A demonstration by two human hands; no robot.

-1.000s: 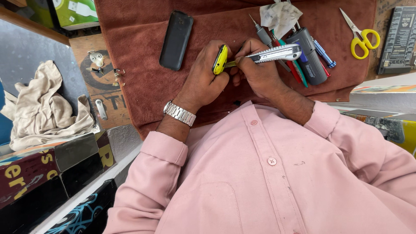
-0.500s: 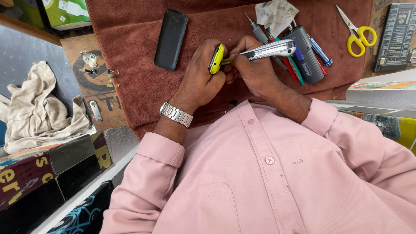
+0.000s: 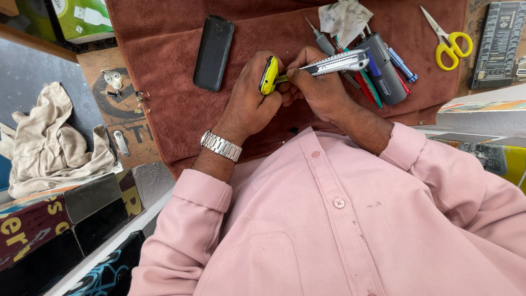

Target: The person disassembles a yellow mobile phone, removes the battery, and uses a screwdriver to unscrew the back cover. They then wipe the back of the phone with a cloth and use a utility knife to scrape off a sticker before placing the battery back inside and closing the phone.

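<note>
Head view: green box (image 3: pixel 82 19) top-left.

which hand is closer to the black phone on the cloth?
Left. The left hand sits just right of the black phone, not touching; the right hand is farther right, beyond the left, gripping a utility knife.

Left hand (image 3: pixel 249 104) and right hand (image 3: pixel 320 90) together, both grips closed.

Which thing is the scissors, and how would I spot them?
Find the brown towel covering the bench, then follow it to its far right corner. The scissors lie there alone, past the cluster of screwdrivers. Only they have bright yellow loop handles and crossed metal blades.
</note>
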